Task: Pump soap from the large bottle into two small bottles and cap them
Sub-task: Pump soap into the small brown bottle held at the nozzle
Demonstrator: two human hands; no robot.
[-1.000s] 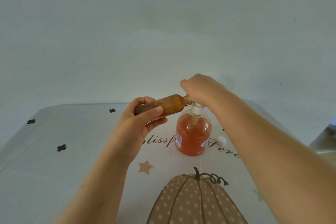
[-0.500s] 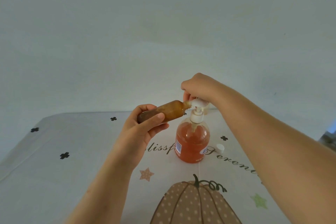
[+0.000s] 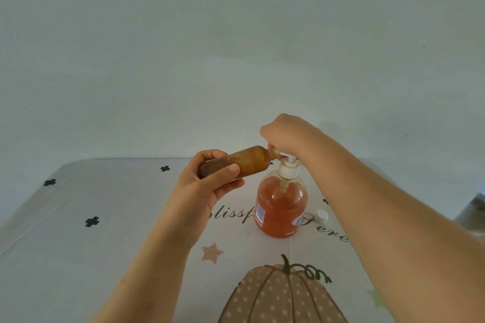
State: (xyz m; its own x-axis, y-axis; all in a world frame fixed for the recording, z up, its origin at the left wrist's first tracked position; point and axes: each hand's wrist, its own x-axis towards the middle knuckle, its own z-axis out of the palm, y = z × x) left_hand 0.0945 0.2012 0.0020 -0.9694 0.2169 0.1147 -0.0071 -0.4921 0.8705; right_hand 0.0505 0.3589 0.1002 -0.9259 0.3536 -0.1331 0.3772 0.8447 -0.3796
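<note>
A large clear bottle (image 3: pixel 281 207) of orange soap stands upright on the table, with a white pump (image 3: pixel 288 168) on top. My right hand (image 3: pixel 287 134) lies over the pump head, fingers curled down on it. My left hand (image 3: pixel 207 186) grips a small brown bottle (image 3: pixel 248 161) by its base and holds it almost level, its mouth at the pump's spout. A small white cap (image 3: pixel 322 216) lies on the table just right of the large bottle. No second small bottle is in view.
The table (image 3: pixel 78 257) wears a pale cloth with black clover marks, script lettering, a star and a spotted pumpkin (image 3: pixel 283 296) print near me. A plain wall rises behind. A grey object (image 3: pixel 475 207) shows at the right edge.
The pump head rose half a second ago and is now lower again under my right hand. The small bottle stays at the spout. The camera has shifted slightly.
</note>
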